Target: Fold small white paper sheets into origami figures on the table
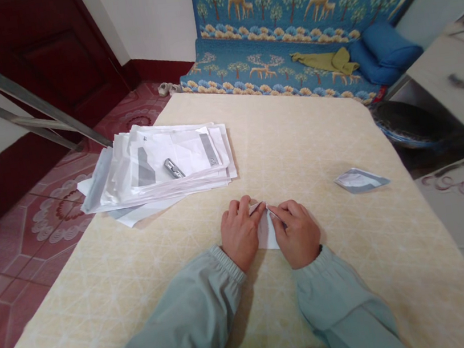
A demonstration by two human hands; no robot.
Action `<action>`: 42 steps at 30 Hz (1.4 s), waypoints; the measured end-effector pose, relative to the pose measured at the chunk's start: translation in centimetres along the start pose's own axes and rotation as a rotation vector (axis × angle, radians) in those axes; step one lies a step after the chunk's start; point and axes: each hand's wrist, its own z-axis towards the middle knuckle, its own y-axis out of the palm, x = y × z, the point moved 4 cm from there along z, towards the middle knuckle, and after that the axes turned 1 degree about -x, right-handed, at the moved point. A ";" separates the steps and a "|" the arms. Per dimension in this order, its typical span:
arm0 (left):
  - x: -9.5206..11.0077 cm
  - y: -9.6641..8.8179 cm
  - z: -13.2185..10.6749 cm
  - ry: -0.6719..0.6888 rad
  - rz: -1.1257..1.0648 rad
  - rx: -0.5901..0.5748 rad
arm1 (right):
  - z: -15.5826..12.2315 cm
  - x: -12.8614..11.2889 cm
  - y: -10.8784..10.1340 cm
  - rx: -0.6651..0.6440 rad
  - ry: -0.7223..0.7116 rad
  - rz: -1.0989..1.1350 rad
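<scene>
white paper [266, 233] between left hand [240, 235] and right hand [297, 235], fingertips together on it

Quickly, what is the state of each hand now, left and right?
Left hand: fingers curled, closed on the small white paper.
Right hand: closed, pinching the same paper at its top corner.

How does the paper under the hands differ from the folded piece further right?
The white paper is pinched by the left hand and right hand; the folded piece lies untouched. The white paper looks plain and half hidden; the folded piece shows grey and is fully visible. Both rest on the table.
</scene>
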 end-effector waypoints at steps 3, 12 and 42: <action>0.0 0.0 0.0 -0.001 0.006 0.000 | 0.0 0.1 0.0 0.002 0.006 0.012; -0.1 -0.1 0.0 -0.011 -0.053 0.023 | -0.2 -0.2 0.1 -0.054 -0.027 -0.042; -0.4 -0.3 -2.3 0.277 -0.235 0.301 | -0.9 0.1 -0.8 -0.203 -0.186 0.018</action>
